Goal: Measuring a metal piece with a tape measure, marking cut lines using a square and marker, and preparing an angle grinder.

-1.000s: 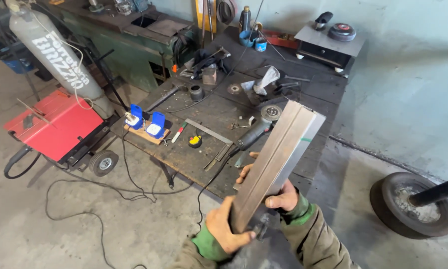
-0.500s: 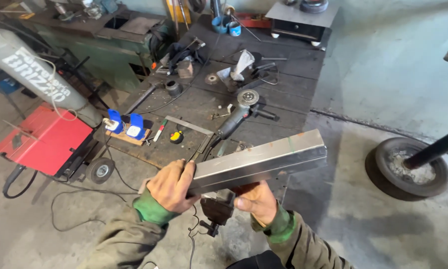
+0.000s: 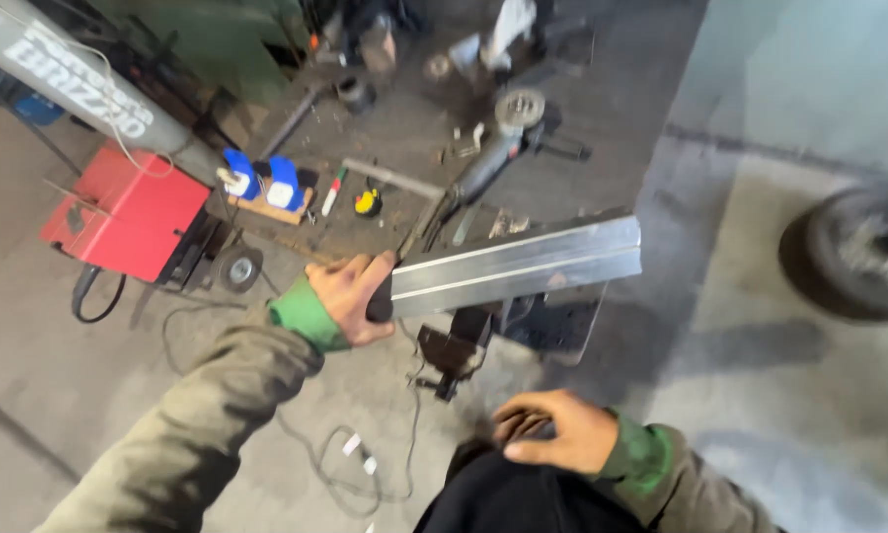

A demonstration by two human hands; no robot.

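At far left of frame we see a red box-shaped welding machine (image 3: 128,212) on the floor, w/ a grey gas cylinder (image 3: 78,84) slanting above it. Center-left, our left hand (image 3: 350,296) has its grip closed around the near end of a long silvery rectangular metal tube (image 3: 513,266), held roughly level across mid-frame, above the dark steel bench (image 3: 602,109). An angle grinder (image 3: 493,148) lies on the bench, upper center. Bottom center-right, our right hand (image 3: 552,434) rests loosely curled on dark fabric, holding nothing, apart from the tube.
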